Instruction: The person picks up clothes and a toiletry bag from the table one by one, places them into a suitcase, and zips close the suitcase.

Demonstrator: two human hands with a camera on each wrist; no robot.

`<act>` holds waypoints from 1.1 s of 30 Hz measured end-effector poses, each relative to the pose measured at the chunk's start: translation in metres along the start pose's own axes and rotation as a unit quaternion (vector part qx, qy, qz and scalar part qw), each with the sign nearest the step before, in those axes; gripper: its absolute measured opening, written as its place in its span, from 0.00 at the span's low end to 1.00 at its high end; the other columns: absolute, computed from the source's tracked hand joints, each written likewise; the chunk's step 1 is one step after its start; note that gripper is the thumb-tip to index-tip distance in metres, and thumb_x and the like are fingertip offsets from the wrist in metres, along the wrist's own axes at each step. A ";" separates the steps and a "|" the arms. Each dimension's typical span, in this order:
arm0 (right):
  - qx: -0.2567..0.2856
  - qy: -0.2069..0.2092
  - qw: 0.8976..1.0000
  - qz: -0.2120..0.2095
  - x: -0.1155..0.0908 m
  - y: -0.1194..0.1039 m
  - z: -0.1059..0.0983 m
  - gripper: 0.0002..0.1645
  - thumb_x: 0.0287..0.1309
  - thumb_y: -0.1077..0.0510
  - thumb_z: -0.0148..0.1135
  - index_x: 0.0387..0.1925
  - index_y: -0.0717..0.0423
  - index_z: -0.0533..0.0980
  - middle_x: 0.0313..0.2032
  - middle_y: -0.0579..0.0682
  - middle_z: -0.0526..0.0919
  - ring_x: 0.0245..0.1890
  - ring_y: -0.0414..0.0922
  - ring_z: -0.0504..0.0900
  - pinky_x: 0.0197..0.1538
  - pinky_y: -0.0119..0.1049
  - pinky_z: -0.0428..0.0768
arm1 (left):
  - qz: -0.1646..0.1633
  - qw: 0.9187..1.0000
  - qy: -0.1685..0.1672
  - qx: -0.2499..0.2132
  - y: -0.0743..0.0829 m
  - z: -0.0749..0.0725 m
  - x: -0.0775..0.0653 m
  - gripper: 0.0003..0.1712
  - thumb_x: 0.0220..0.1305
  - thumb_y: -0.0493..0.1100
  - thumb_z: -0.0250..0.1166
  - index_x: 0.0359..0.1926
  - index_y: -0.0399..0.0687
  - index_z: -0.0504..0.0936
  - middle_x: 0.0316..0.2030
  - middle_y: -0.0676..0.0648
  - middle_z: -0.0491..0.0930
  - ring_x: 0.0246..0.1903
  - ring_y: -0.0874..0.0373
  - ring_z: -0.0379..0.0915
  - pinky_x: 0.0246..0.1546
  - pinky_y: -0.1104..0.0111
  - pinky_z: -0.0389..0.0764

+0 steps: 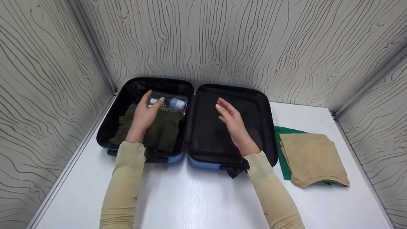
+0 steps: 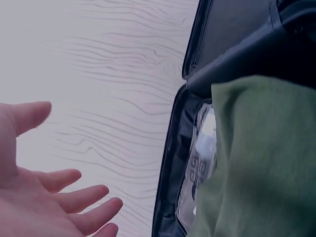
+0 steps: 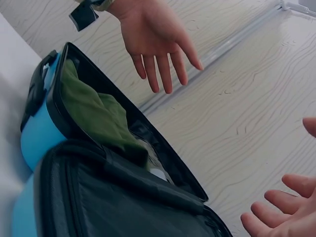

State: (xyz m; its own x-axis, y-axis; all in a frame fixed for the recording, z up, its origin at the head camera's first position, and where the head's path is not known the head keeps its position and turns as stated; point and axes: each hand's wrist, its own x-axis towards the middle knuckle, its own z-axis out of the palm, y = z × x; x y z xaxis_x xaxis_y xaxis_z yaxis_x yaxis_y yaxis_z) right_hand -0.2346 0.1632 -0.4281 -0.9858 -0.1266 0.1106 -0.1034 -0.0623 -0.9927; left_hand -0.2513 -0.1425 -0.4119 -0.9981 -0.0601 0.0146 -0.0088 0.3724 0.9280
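Note:
A blue suitcase (image 1: 206, 133) with black lining lies spread wide on the white table. Its left half holds a dark green folded garment (image 1: 163, 130) and, behind that, a clear pouch (image 1: 169, 95) with small bottles (image 1: 178, 103) in it. Above this half hovers my left hand (image 1: 143, 116), fingers spread and holding nothing; in the left wrist view it is apart from the garment and pouch. My right hand (image 1: 233, 122) hangs over the right half, its fingers loosely extended around nothing. Both hands also show in the right wrist view.
Right of the suitcase, a tan folded garment (image 1: 314, 159) lies over a green one (image 1: 285, 165). A black tag (image 1: 233, 171) hangs by my right wrist. Patterned walls (image 1: 222, 41) enclose the table (image 1: 187, 197) at the back and both sides.

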 end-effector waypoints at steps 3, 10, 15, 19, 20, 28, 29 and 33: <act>-0.036 -0.009 0.999 0.005 -0.001 -0.002 -0.011 0.38 0.77 0.47 0.54 0.78 0.59 0.57 0.76 0.54 0.60 0.74 0.47 0.60 0.73 0.47 0.59 | 0.009 1.000 -0.003 0.006 0.004 0.006 -0.003 0.45 0.75 0.62 0.56 0.82 0.49 0.49 0.78 0.40 0.50 0.75 0.44 0.48 0.71 0.52 0.59; -0.097 -0.013 0.995 0.032 -0.010 -0.006 -0.033 0.43 0.75 0.39 0.52 0.81 0.50 0.52 0.79 0.50 0.52 0.77 0.48 0.50 0.76 0.47 0.49 | 0.021 1.000 -0.003 0.009 0.012 0.022 -0.006 0.45 0.75 0.63 0.57 0.81 0.49 0.52 0.78 0.41 0.53 0.76 0.45 0.48 0.72 0.53 0.56; -0.120 -0.004 0.992 0.043 -0.015 -0.005 -0.048 0.44 0.75 0.37 0.51 0.81 0.49 0.50 0.79 0.51 0.49 0.78 0.50 0.47 0.76 0.50 0.48 | 0.034 0.999 -0.012 0.002 0.017 0.037 -0.005 0.44 0.75 0.61 0.57 0.81 0.47 0.53 0.77 0.41 0.55 0.75 0.45 0.51 0.71 0.53 0.58; -0.120 0.009 0.992 0.043 -0.020 -0.005 -0.060 0.43 0.77 0.38 0.50 0.81 0.51 0.50 0.79 0.51 0.49 0.78 0.50 0.48 0.76 0.50 0.48 | 0.028 0.999 -0.029 -0.011 0.019 0.050 -0.007 0.45 0.74 0.62 0.58 0.81 0.49 0.53 0.77 0.42 0.54 0.75 0.46 0.50 0.71 0.53 0.58; -0.117 0.011 0.992 0.041 -0.021 -0.005 -0.063 0.43 0.77 0.39 0.49 0.81 0.51 0.50 0.79 0.51 0.49 0.78 0.49 0.48 0.76 0.50 0.48 | 0.026 0.999 -0.035 -0.013 0.019 0.054 -0.008 0.45 0.74 0.63 0.58 0.81 0.49 0.53 0.78 0.43 0.53 0.75 0.46 0.49 0.71 0.52 0.58; -0.111 0.040 0.992 0.041 -0.032 -0.006 -0.090 0.41 0.78 0.42 0.48 0.81 0.55 0.50 0.79 0.51 0.50 0.77 0.48 0.49 0.76 0.48 0.47 | 0.023 0.997 -0.073 -0.031 0.024 0.081 -0.015 0.44 0.74 0.63 0.57 0.81 0.52 0.53 0.78 0.44 0.52 0.76 0.46 0.48 0.71 0.53 0.57; -0.112 0.045 0.992 0.042 -0.034 -0.007 -0.093 0.41 0.78 0.42 0.48 0.81 0.55 0.50 0.79 0.51 0.50 0.77 0.47 0.48 0.76 0.48 0.47 | 0.025 0.996 -0.077 -0.033 0.024 0.084 -0.016 0.44 0.74 0.63 0.57 0.81 0.52 0.53 0.78 0.44 0.52 0.76 0.47 0.48 0.71 0.54 0.57; -0.108 0.064 0.991 0.044 -0.037 -0.008 -0.103 0.41 0.78 0.43 0.49 0.81 0.56 0.51 0.79 0.52 0.51 0.77 0.45 0.47 0.76 0.43 0.47 | 0.038 0.994 -0.092 -0.034 0.026 0.095 -0.020 0.44 0.75 0.63 0.57 0.81 0.50 0.53 0.78 0.43 0.52 0.76 0.47 0.48 0.72 0.55 0.56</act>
State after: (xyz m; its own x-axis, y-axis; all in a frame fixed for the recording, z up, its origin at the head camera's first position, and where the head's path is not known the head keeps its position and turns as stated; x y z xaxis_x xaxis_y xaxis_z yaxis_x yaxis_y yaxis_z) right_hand -0.2109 0.2706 -0.4293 -0.9996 0.0054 0.0289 -0.0277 0.1593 -0.9868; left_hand -0.2376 -0.0435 -0.4231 -0.9901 0.1382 0.0237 0.0653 0.3047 0.9502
